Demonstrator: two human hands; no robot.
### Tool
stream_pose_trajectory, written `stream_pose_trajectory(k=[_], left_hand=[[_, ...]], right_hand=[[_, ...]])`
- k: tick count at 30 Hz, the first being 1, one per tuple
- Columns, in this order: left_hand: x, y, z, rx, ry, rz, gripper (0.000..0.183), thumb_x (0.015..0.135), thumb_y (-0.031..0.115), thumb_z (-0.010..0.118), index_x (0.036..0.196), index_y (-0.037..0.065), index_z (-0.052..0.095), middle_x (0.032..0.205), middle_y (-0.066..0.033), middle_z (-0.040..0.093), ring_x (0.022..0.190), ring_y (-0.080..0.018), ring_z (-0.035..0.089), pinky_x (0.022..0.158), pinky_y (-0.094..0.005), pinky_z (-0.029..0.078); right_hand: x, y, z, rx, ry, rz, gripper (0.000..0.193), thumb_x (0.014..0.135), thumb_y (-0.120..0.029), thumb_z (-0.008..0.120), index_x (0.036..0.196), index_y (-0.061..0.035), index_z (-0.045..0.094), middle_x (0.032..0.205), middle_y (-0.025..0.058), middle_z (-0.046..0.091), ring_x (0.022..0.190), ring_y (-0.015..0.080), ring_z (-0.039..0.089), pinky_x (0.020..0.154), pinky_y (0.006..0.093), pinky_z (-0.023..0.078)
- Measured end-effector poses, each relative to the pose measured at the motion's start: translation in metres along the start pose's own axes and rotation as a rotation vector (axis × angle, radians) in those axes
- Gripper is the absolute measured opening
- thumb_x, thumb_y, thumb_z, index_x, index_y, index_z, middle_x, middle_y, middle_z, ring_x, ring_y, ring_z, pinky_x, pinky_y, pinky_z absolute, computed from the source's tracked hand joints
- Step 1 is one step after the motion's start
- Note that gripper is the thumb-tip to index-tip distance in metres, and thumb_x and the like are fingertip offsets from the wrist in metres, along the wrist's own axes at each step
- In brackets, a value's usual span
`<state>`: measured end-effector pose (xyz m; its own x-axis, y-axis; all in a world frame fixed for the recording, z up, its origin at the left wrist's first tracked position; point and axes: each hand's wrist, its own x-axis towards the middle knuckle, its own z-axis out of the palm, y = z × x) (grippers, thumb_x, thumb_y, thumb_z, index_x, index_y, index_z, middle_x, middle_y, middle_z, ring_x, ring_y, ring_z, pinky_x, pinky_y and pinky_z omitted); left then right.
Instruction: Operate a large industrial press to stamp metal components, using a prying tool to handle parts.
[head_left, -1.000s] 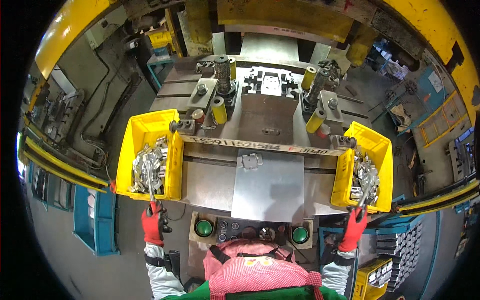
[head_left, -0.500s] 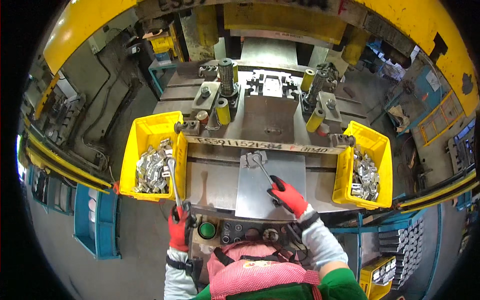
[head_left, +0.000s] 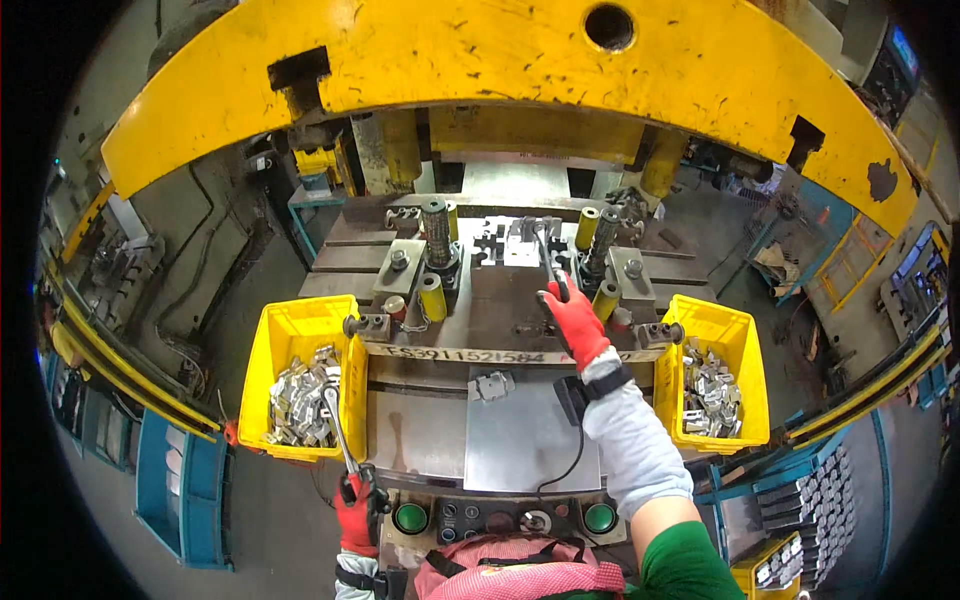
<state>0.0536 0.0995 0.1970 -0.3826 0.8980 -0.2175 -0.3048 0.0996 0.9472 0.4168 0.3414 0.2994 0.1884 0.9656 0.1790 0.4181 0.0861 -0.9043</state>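
My right hand (head_left: 580, 322), in a red and black glove, is closed on a long-handled metal tool (head_left: 549, 258) with a rounded head. Its head is over the die (head_left: 490, 250) at the far middle, against a small grey metal part (head_left: 525, 229); whether it grips the part I cannot tell. Closed round a similar tool (head_left: 341, 430) is my left hand (head_left: 358, 510), low on the left; that tool's head lies over the metal pieces (head_left: 300, 405) in the left yellow bin (head_left: 258, 375). A flat metal part (head_left: 492, 386) rests on the bare metal sheet (head_left: 530, 440) between the bins.
A yellow press beam (head_left: 450, 60) arches overhead. Guide posts (head_left: 437, 235) and yellow cylinders (head_left: 432, 298) flank the die. At right stands another yellow bin (head_left: 745, 350) of pieces. A control panel with green buttons (head_left: 411, 517) sits close to my body; a black cable (head_left: 578, 455) crosses the sheet.
My right hand has reached forward, taking its tool from the metal sheet to the die. My left hand keeps its tool at the left bin. The view has tilted up, showing more of the beam.
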Motion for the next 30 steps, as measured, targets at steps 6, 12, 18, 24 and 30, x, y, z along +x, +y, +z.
stream_pose_trajectory(k=[6, 12, 18, 24, 30], left_hand=[[-0.027, 0.001, -0.004, 0.048, 0.105, -0.062, 0.020, 0.075, 0.004, 0.056, 0.092, 0.005, 0.045, 0.065, -0.0014, 0.046, 0.044, -0.0107, 0.045, 0.036, -0.0229, 0.039], [-0.021, -0.007, -0.001, -0.034, 0.058, -0.132, 0.018, 0.078, 0.010, 0.055, 0.094, 0.006, 0.048, 0.063, -0.0002, 0.046, 0.044, -0.0102, 0.045, 0.038, -0.0233, 0.039], [-0.013, -0.031, -0.012, -0.019, 0.040, 0.010, 0.026, 0.076, 0.006, 0.056, 0.100, 0.005, 0.045, 0.070, -0.0016, 0.050, 0.052, -0.0098, 0.048, 0.043, -0.0228, 0.040], [-0.041, -0.014, 0.001, -0.039, 0.054, -0.113, 0.026, 0.077, 0.008, 0.056, 0.099, 0.006, 0.044, 0.063, -0.0032, 0.049, 0.044, -0.0122, 0.047, 0.039, -0.0245, 0.039], [-0.040, -0.036, -0.038, -0.057, 0.162, -0.124, 0.017, 0.077, 0.008, 0.054, 0.093, 0.008, 0.048, 0.060, -0.0006, 0.047, 0.042, -0.0126, 0.046, 0.034, -0.0256, 0.037]], right_hand=[[0.024, 0.015, 0.010, 0.091, -0.135, 0.058, 0.035, 0.074, -0.021, 0.059, 0.103, -0.0021, 0.052, 0.082, 0.0014, 0.057, 0.073, 0.0080, 0.049, 0.067, 0.0225, 0.040], [0.033, 0.005, 0.000, -0.231, -0.123, 0.037, 0.029, 0.070, -0.022, 0.059, 0.089, -0.0001, 0.055, 0.077, 0.0040, 0.057, 0.070, 0.0109, 0.050, 0.063, 0.0258, 0.041], [0.022, -0.008, 0.016, -0.047, -0.018, -0.019, 0.035, 0.072, -0.025, 0.060, 0.097, -0.0014, 0.051, 0.081, 0.0038, 0.057, 0.074, 0.0124, 0.051, 0.066, 0.0257, 0.040], [0.025, 0.022, 0.018, -0.155, -0.042, 0.058, 0.036, 0.075, -0.033, 0.055, 0.094, -0.0037, 0.050, 0.083, 0.0117, 0.059, 0.078, 0.0274, 0.055, 0.070, 0.0345, 0.041], [0.024, 0.018, 0.022, 0.095, -0.085, -0.027, 0.032, 0.076, -0.030, 0.055, 0.091, -0.0022, 0.052, 0.078, 0.0101, 0.058, 0.070, 0.0198, 0.052, 0.065, 0.0301, 0.040]])
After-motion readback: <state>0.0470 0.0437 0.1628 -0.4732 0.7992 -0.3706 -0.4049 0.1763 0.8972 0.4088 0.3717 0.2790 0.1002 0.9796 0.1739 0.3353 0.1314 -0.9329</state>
